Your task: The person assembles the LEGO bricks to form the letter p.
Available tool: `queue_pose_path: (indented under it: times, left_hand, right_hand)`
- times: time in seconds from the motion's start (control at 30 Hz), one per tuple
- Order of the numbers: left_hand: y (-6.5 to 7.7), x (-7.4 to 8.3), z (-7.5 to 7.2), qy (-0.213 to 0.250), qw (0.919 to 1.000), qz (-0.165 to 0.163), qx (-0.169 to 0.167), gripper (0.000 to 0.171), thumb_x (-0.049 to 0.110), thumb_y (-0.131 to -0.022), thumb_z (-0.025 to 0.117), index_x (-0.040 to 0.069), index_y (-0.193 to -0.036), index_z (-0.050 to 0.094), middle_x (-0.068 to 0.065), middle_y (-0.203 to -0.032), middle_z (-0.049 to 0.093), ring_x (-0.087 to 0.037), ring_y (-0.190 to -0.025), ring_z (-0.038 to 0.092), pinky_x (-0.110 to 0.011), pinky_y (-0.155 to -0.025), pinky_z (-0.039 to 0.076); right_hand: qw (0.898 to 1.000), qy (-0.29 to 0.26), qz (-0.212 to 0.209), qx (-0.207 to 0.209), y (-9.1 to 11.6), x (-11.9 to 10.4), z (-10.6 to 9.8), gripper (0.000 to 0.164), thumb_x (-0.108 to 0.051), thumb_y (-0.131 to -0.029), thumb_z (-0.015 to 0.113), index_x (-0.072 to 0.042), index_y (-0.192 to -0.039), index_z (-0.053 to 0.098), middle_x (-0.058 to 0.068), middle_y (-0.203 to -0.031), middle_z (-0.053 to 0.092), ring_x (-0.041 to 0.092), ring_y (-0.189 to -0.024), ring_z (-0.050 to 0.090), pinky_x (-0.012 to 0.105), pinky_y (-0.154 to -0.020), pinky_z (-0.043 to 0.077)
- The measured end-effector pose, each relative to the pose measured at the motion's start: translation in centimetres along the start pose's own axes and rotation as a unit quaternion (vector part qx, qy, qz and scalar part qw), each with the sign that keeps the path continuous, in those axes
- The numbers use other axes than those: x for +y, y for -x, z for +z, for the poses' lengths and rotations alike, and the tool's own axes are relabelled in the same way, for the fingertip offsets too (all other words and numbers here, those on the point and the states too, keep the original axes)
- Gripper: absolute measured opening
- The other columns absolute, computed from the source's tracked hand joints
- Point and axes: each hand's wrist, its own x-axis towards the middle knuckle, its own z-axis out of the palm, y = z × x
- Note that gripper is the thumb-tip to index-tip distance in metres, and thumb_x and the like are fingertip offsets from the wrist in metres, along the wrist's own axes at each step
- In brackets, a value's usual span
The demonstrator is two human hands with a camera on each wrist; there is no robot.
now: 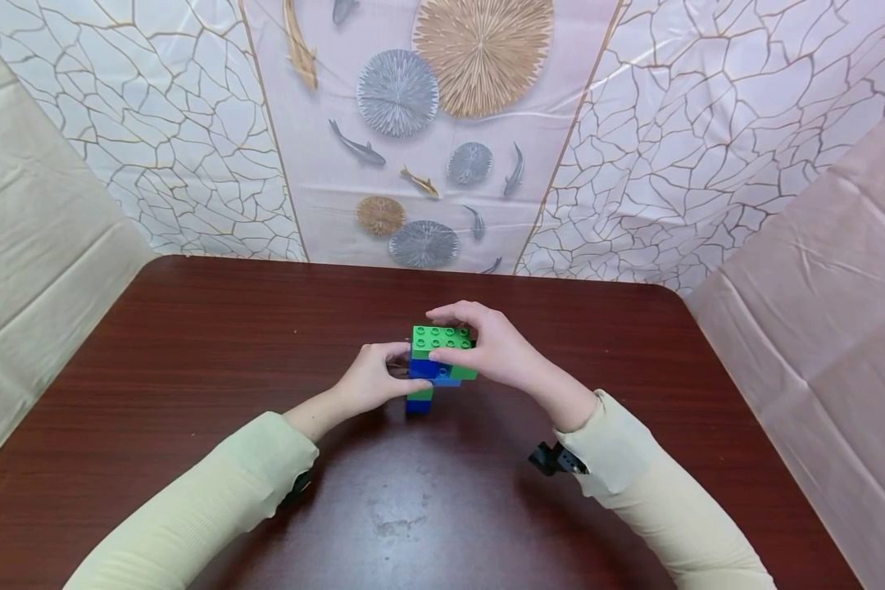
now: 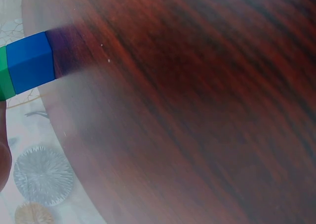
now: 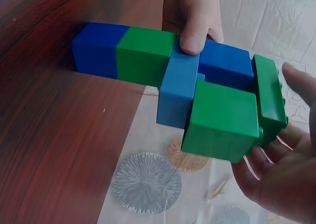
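A toy building-brick structure stands upright on the table. Its lowest brick is dark blue, with a green brick above it and a light blue brick across that. Higher up sit a dark blue brick and a green brick side by side, topped by a studded green brick. My left hand grips the structure at mid-height, thumb on the light blue brick. Around the top green brick is my right hand, fingers behind it; its thumb looks slightly apart in the right wrist view.
The dark brown wooden table has rounded far corners. Behind it hangs a patterned cloth with fish and round motifs, and plain cloth walls flank both sides. A black wrist device hangs beneath the right sleeve.
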Motion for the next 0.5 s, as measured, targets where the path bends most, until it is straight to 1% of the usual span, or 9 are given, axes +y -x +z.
queue_pose_path:
  times: [0.1,0.2,0.3,0.5]
  left_hand:
    - [-0.01,0.03,0.01,0.001,1.0,0.003,-0.001,0.04,0.015,-0.077,0.077,0.005,-0.113,0.065,-0.011,-0.102,0.071,-0.019,-0.092,0.069,-0.027,-0.08,0.056]
    - [-0.02,0.04,0.03,0.004,1.0,0.008,0.0,0.04,0.015,-0.076,0.077,0.004,-0.113,0.065,-0.011,-0.102,0.071,-0.019,-0.092,0.069,-0.026,-0.079,0.056]
    - [-0.03,0.04,0.04,0.005,0.9999,0.012,0.0,0.039,0.015,-0.076,0.077,0.004,-0.112,0.065,-0.011,-0.102,0.071,-0.019,-0.092,0.069,-0.024,-0.079,0.055]
    - [0.01,0.01,0.01,0.0,0.9999,0.014,0.002,0.038,0.015,-0.077,0.077,0.005,-0.111,0.065,-0.01,-0.102,0.071,-0.018,-0.093,0.069,-0.024,-0.079,0.055]
  right_hand:
    - [0.999,0.027,-0.019,0.008,-0.23,-0.1,0.29,0.038,-0.019,-0.08,0.075,-0.009,-0.115,0.066,0.006,-0.109,0.066,0.017,-0.097,0.059,0.032,-0.083,0.051]
    - [0.999,0.044,-0.03,0.013,-0.32,-0.13,0.49,0.034,-0.018,-0.08,0.075,-0.008,-0.112,0.068,0.006,-0.105,0.067,0.017,-0.093,0.059,0.031,-0.08,0.051]
    - [0.998,0.055,-0.035,0.014,-0.28,-0.22,0.57,0.034,-0.018,-0.08,0.075,-0.008,-0.111,0.068,0.006,-0.103,0.067,0.017,-0.091,0.059,0.03,-0.078,0.051]
    - [0.995,0.073,-0.059,0.016,-0.21,-0.38,0.56,0.035,-0.018,-0.078,0.076,-0.006,-0.111,0.069,0.006,-0.099,0.068,0.016,-0.087,0.06,0.029,-0.075,0.051]
